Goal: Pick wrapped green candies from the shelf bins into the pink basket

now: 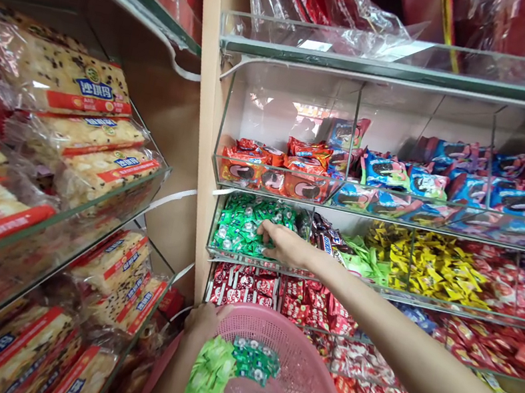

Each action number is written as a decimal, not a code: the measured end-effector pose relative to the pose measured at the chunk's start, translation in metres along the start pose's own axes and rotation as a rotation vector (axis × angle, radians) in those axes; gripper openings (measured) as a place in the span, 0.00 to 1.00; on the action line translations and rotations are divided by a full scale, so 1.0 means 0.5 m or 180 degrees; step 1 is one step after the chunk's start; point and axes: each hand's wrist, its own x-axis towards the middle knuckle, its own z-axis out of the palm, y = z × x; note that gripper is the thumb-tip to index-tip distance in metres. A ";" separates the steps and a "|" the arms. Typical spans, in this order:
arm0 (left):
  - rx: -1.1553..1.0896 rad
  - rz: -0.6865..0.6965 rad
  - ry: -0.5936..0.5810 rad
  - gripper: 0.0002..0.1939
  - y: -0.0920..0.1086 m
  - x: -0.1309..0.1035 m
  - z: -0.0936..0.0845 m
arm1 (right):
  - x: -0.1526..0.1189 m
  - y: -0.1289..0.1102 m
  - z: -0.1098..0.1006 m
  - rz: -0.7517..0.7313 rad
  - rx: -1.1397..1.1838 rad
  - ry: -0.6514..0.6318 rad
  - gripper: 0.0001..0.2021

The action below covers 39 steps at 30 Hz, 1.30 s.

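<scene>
The left hand (pixel 203 323) grips the round pink plastic basket (pixel 302 359) at one side, so it could tip. The right hand (pixel 282 242) touches shiny green-wrapped candies (pixel 237 222), grasp unclear; a loose pinch could drop some.

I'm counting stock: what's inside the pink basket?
Pale green candies and dark green candies lie in the pink basket; what the left forearm covers can't be seen.
</scene>
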 end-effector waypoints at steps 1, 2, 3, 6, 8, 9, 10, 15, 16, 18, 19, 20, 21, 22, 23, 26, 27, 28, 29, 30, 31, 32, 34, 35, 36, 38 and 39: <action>-0.0001 -0.0005 0.0004 0.39 0.000 0.000 0.000 | 0.001 0.002 0.000 0.0031 0.0007 -0.0042 0.21; -0.0002 -0.0008 0.0007 0.39 -0.001 0.001 0.001 | 0.002 0.005 -0.001 0.0034 -0.0054 -0.0086 0.19; -0.0004 -0.0012 0.0010 0.39 -0.001 0.001 0.002 | 0.003 0.006 -0.001 0.0016 -0.0160 -0.0121 0.16; -0.0013 -0.0006 0.0005 0.39 -0.004 0.004 0.004 | 0.005 0.007 0.000 -0.0082 -0.0471 -0.0164 0.08; -0.0016 0.0001 -0.0005 0.39 -0.004 0.006 0.005 | 0.004 0.006 0.000 -0.0140 -0.0522 -0.0122 0.06; -0.0015 0.0002 -0.0009 0.39 -0.004 0.007 0.005 | 0.003 0.007 0.000 -0.0174 -0.0522 -0.0089 0.05; -0.0013 0.0000 -0.0014 0.39 -0.004 0.007 0.005 | 0.002 0.008 -0.002 -0.0211 -0.0513 -0.0040 0.05; -0.0006 -0.0017 -0.0025 0.39 -0.001 0.004 0.003 | -0.001 0.017 -0.026 -0.0334 -0.0306 0.0308 0.05; -0.0007 -0.0014 -0.0025 0.39 -0.001 0.004 0.003 | -0.001 0.017 -0.031 -0.0342 -0.0187 0.0266 0.05; -0.0006 -0.0017 -0.0031 0.39 -0.001 0.002 0.002 | -0.001 0.014 -0.037 -0.0350 0.0048 0.0055 0.05; -0.0003 -0.0022 -0.0037 0.39 -0.001 0.001 0.001 | 0.000 0.012 -0.037 -0.0346 0.0116 -0.0054 0.06; 0.0000 -0.0028 -0.0044 0.39 -0.001 0.001 0.001 | 0.001 0.009 -0.035 -0.0334 0.0135 -0.0132 0.07; 0.0006 -0.0033 -0.0048 0.39 0.000 0.001 0.000 | 0.002 0.006 -0.032 -0.0302 0.0116 -0.0171 0.08; 0.0013 -0.0036 -0.0052 0.39 0.000 0.001 0.000 | 0.003 0.003 -0.028 -0.0243 0.0083 -0.0186 0.10; 0.0019 -0.0035 -0.0055 0.39 0.000 0.001 -0.001 | 0.005 0.001 -0.025 -0.0159 0.0050 -0.0202 0.13; 0.0030 -0.0018 -0.0056 0.40 -0.001 0.002 0.000 | 0.007 -0.006 -0.018 0.0120 0.0028 -0.0352 0.18; 0.0032 -0.0012 -0.0055 0.40 -0.001 0.003 0.000 | 0.008 -0.007 -0.017 0.0192 0.0055 -0.0411 0.19; 0.0033 -0.0008 -0.0052 0.40 -0.002 0.003 0.001 | 0.008 -0.009 -0.017 0.0240 0.0085 -0.0456 0.19; 0.0034 -0.0007 -0.0049 0.40 -0.002 0.004 0.002 | 0.008 -0.009 -0.018 0.0264 0.0112 -0.0480 0.19; 0.0035 -0.0009 -0.0047 0.39 -0.003 0.004 0.003 | 0.009 -0.009 -0.018 0.0265 0.0132 -0.0491 0.19; 0.0035 -0.0013 -0.0045 0.39 -0.003 0.005 0.004 | 0.009 -0.009 -0.018 0.0249 0.0134 -0.0489 0.19; 0.0035 -0.0017 -0.0044 0.39 -0.003 0.005 0.004 | 0.010 -0.008 -0.018 0.0218 0.0113 -0.0480 0.18; 0.0031 -0.0015 -0.0043 0.39 -0.004 0.005 0.005 | 0.011 -0.004 -0.018 0.0142 0.0029 -0.0461 0.17; 0.0030 -0.0013 -0.0042 0.40 -0.004 0.005 0.004 | 0.012 -0.003 -0.018 0.0110 -0.0024 -0.0468 0.15; 0.0029 -0.0010 -0.0040 0.39 -0.004 0.005 0.004 | 0.012 -0.001 -0.017 0.0082 -0.0078 -0.0474 0.14; 0.0027 -0.0009 -0.0037 0.39 -0.003 0.004 0.003 | 0.011 0.001 -0.016 0.0049 -0.0154 -0.0452 0.13; 0.0025 -0.0014 -0.0038 0.39 -0.003 0.004 0.002 | 0.010 0.001 -0.016 0.0041 -0.0166 -0.0434 0.13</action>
